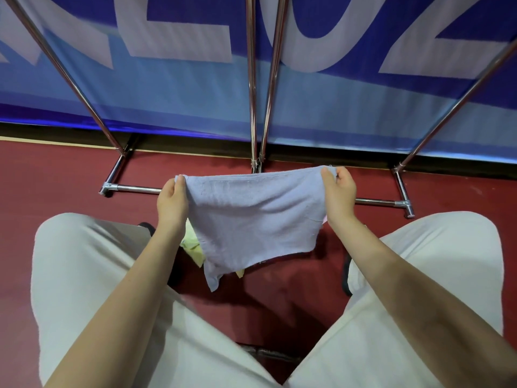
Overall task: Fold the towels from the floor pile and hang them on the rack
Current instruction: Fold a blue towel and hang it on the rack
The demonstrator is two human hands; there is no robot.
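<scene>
Two hands stretch one pale blue terry towel by its top corners: left hand and right hand each pinching, above red floor, before chrome metal rack.

This looks like a sports hall or event venue rather than a home. The floor is smooth dark red, like a court surface. Along its edge hangs a large blue banner with huge pale letters. A chrome tube rack stands on the floor before it.
</scene>
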